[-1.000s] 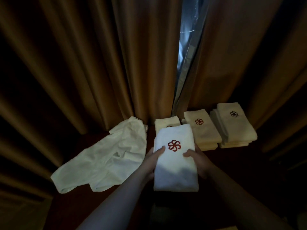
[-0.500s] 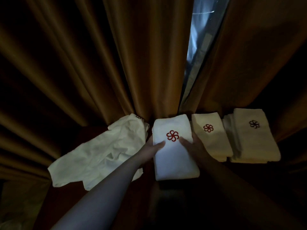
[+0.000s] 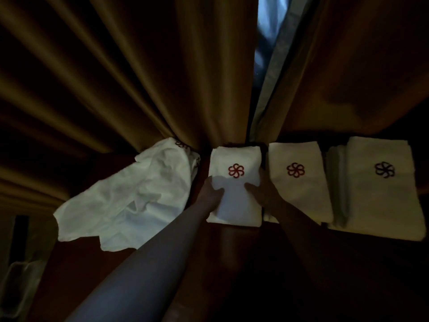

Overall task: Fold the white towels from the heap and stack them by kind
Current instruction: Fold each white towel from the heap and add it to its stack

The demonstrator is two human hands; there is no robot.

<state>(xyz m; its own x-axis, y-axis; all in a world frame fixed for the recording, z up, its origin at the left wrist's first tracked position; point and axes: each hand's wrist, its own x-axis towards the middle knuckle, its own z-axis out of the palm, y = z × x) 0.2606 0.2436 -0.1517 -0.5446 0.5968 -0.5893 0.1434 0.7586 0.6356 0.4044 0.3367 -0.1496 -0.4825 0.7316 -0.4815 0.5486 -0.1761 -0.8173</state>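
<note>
A folded white towel with a red flower emblem lies against the curtain, between the heap and the stacks. My left hand grips its left edge with the thumb on top. My right hand grips its right edge the same way. The fingers below the towel are hidden. To the left lies the loose heap of unfolded white towels. On the right stand a red-emblem stack and, beyond it, a larger dark-emblem stack.
Brown curtains hang right behind the towels, with a bright gap between them. All towels rest on a dark reddish surface. A dim pale object sits at the lower left edge.
Both hands have carried the folded towel away from me, to the back by the curtain, covering the small folded towel seen there before. The view has moved closer.
</note>
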